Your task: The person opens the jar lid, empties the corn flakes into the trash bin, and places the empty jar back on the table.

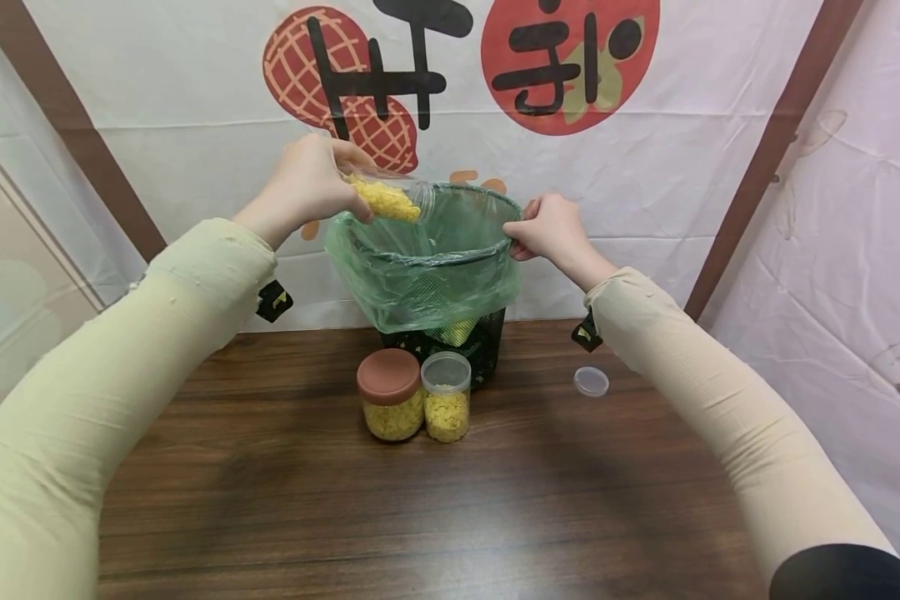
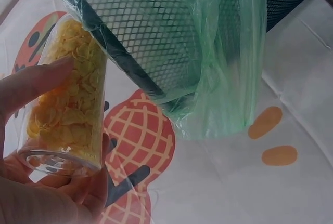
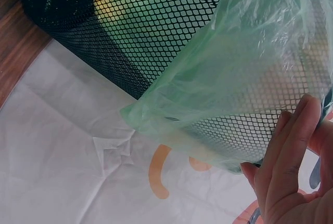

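Above a wooden table (image 1: 525, 517) (printed cloth (image 1: 453, 142) behind), left fingers (image 2: 44, 80) grip a jar (image 2: 70, 109), right fingers (image 3: 289, 156) a bin rim (image 1: 442, 259).

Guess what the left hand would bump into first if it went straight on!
Probably the green bag lining the bin, with the clear jar touching first: the left hand points it across the opening. Depth is hard to judge.

tons of room up front on the desk (image 1: 540, 525), reddish-lidded jar (image 1: 392, 396) and clear jar (image 1: 447, 404) crowding the bin (image 1: 487, 337)'s base, tilted jar (image 1: 387, 200) poking over its mouth, bag (image 1: 450, 292) draped round it, banner (image 1: 630, 208) right behind
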A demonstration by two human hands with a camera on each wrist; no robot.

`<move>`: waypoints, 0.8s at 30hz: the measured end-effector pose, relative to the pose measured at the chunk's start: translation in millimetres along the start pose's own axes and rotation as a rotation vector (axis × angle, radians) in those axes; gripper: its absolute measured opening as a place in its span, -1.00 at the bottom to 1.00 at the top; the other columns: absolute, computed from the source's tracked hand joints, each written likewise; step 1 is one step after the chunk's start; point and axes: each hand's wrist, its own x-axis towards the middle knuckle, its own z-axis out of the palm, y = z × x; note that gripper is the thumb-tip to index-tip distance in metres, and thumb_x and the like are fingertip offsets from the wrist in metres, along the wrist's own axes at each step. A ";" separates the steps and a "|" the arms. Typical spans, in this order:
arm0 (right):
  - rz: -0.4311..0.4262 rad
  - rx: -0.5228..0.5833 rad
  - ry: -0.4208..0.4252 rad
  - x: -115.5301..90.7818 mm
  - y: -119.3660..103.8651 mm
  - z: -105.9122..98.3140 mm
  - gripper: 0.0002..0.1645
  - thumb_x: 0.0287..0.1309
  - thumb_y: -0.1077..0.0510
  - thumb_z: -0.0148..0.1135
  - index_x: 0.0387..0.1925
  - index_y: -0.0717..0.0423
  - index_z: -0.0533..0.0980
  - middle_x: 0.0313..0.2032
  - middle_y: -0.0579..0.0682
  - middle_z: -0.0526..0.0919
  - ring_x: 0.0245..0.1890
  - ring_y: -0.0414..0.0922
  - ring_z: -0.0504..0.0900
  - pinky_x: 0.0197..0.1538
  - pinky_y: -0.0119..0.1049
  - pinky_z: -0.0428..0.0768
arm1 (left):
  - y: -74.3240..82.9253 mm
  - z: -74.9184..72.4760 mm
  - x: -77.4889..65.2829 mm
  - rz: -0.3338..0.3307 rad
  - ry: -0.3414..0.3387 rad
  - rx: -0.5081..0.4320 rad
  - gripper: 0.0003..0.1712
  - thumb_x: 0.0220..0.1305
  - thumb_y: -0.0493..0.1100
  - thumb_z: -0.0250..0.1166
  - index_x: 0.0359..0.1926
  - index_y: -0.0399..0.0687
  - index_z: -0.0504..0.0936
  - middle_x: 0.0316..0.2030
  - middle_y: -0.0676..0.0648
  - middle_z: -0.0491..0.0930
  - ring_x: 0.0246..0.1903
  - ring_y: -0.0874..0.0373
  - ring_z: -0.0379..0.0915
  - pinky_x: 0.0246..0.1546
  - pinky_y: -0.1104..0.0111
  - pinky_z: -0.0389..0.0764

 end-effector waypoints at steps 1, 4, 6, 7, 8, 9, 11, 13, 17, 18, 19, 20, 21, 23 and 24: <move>0.000 0.000 0.000 -0.1 0.1 0.0 -0.65 0.10 0.10 0.16 -0.68 0.08 0.27 -0.80 -0.17 0.56 -0.72 -0.28 0.62 -0.37 -0.31 0.66 | 0.2 -0.1 0.1 0.000 -0.001 -0.002 -0.27 -0.22 -0.17 0.51 0.12 -0.03 0.57 0.05 -0.17 0.50 0.00 -0.04 0.32 -0.16 0.20 0.42; 0.004 0.001 -0.001 -0.5 0.3 -0.2 -0.65 0.10 0.11 0.17 -0.68 0.09 0.28 -0.80 -0.17 0.56 -0.72 -0.29 0.62 -0.37 -0.31 0.66 | 0.4 0.0 0.7 0.000 -0.001 -0.005 -0.25 -0.19 -0.15 0.51 0.15 -0.05 0.54 0.07 -0.20 0.51 0.01 -0.07 0.34 -0.11 0.15 0.44; 0.006 0.006 -0.001 -0.9 0.3 -0.3 -0.66 0.10 0.11 0.17 -0.67 0.09 0.29 -0.80 -0.17 0.56 -0.72 -0.28 0.62 -0.37 -0.32 0.66 | 0.0 0.2 0.8 0.002 -0.001 -0.004 -0.23 -0.18 -0.14 0.52 0.17 -0.07 0.52 0.10 -0.22 0.50 0.03 -0.09 0.34 -0.06 0.10 0.44; 0.008 0.006 -0.001 -0.9 0.3 -0.3 -0.66 0.10 0.11 0.17 -0.67 0.09 0.29 -0.80 -0.17 0.56 -0.72 -0.28 0.62 -0.37 -0.32 0.66 | -0.1 0.4 0.9 0.005 -0.001 -0.004 -0.23 -0.18 -0.13 0.52 0.17 -0.07 0.51 0.10 -0.23 0.49 0.03 -0.10 0.34 -0.04 0.08 0.43; 0.010 0.008 -0.001 -1.0 0.2 -0.4 -0.66 0.10 0.11 0.17 -0.66 0.09 0.29 -0.80 -0.16 0.56 -0.72 -0.28 0.62 -0.37 -0.31 0.66 | -0.4 0.6 0.9 0.009 -0.001 -0.009 -0.21 -0.18 -0.13 0.52 0.19 -0.07 0.50 0.11 -0.23 0.48 0.04 -0.10 0.34 -0.02 0.06 0.43; 0.011 0.006 -0.002 -1.1 0.2 -0.4 -0.66 0.10 0.11 0.17 -0.66 0.09 0.29 -0.79 -0.16 0.56 -0.72 -0.28 0.62 -0.37 -0.31 0.66 | -0.9 0.9 0.9 0.011 -0.002 -0.016 -0.20 -0.17 -0.13 0.52 0.20 -0.07 0.48 0.12 -0.23 0.47 0.06 -0.11 0.34 0.00 0.05 0.42; 0.009 0.002 0.000 -1.2 0.1 -0.4 -0.67 0.10 0.10 0.17 -0.66 0.09 0.29 -0.79 -0.16 0.57 -0.71 -0.28 0.63 -0.36 -0.31 0.66 | -2.0 1.5 0.8 0.014 -0.001 -0.030 -0.17 -0.18 -0.13 0.53 0.20 -0.09 0.43 0.14 -0.22 0.45 0.08 -0.11 0.34 0.04 0.04 0.42; 0.007 -0.003 0.001 -1.0 0.1 -0.1 -0.68 0.10 0.10 0.17 -0.66 0.10 0.31 -0.79 -0.16 0.57 -0.71 -0.28 0.63 -0.36 -0.31 0.66 | -2.7 2.0 0.4 0.016 0.003 -0.046 -0.15 -0.18 -0.13 0.54 0.18 -0.11 0.38 0.14 -0.21 0.44 0.09 -0.11 0.35 0.05 0.05 0.42; 0.002 -0.002 0.004 -0.4 0.3 0.3 -0.70 0.11 0.09 0.17 -0.63 0.12 0.36 -0.77 -0.16 0.58 -0.71 -0.28 0.63 -0.38 -0.32 0.66 | -3.9 3.1 -0.3 0.023 0.018 -0.058 -0.16 -0.19 -0.10 0.56 0.11 -0.14 0.31 0.14 -0.21 0.44 0.09 -0.11 0.37 0.06 0.04 0.42; 0.004 0.001 0.004 -0.1 0.4 0.5 -0.71 0.11 0.09 0.17 -0.62 0.12 0.36 -0.77 -0.16 0.58 -0.71 -0.28 0.63 -0.39 -0.33 0.66 | -3.8 3.5 -0.5 0.029 0.023 -0.055 -0.17 -0.19 -0.08 0.56 0.10 -0.13 0.31 0.14 -0.21 0.44 0.08 -0.10 0.37 0.05 0.03 0.42; 0.005 0.003 0.005 0.1 0.6 0.6 -0.71 0.11 0.09 0.17 -0.61 0.13 0.36 -0.77 -0.16 0.58 -0.71 -0.29 0.62 -0.40 -0.34 0.66 | -3.8 4.1 -0.8 0.035 0.027 -0.053 -0.17 -0.18 -0.06 0.56 0.10 -0.13 0.32 0.12 -0.20 0.44 0.07 -0.10 0.37 0.04 0.04 0.41; 0.005 0.004 0.006 0.3 0.8 0.6 -0.71 0.11 0.09 0.17 -0.61 0.13 0.36 -0.77 -0.16 0.58 -0.71 -0.29 0.62 -0.41 -0.34 0.66 | -3.7 4.9 -1.1 0.040 0.032 -0.050 -0.18 -0.17 -0.04 0.56 0.09 -0.12 0.33 0.11 -0.19 0.45 0.05 -0.09 0.36 0.02 0.05 0.41; 0.006 0.006 0.006 0.5 0.9 0.7 -0.72 0.11 0.09 0.17 -0.60 0.13 0.36 -0.77 -0.16 0.58 -0.72 -0.29 0.62 -0.41 -0.34 0.65 | -3.7 5.7 -1.4 0.044 0.038 -0.050 -0.19 -0.17 -0.01 0.56 0.09 -0.12 0.35 0.10 -0.18 0.44 0.02 -0.09 0.35 -0.01 0.06 0.41; 0.006 0.009 0.007 0.8 1.2 0.9 -0.72 0.11 0.09 0.17 -0.59 0.13 0.36 -0.77 -0.16 0.58 -0.72 -0.29 0.62 -0.42 -0.35 0.65 | -3.5 7.3 -2.2 0.050 0.046 -0.052 -0.19 -0.16 0.02 0.55 0.10 -0.12 0.37 0.08 -0.17 0.43 -0.04 -0.07 0.33 -0.08 0.10 0.40; 0.005 0.008 0.007 0.8 1.2 1.0 -0.72 0.11 0.09 0.17 -0.60 0.13 0.36 -0.77 -0.16 0.58 -0.72 -0.29 0.62 -0.42 -0.35 0.65 | -3.3 8.1 -2.7 0.050 0.049 -0.055 -0.19 -0.15 0.04 0.55 0.10 -0.11 0.38 0.06 -0.16 0.43 -0.08 -0.05 0.32 -0.12 0.13 0.40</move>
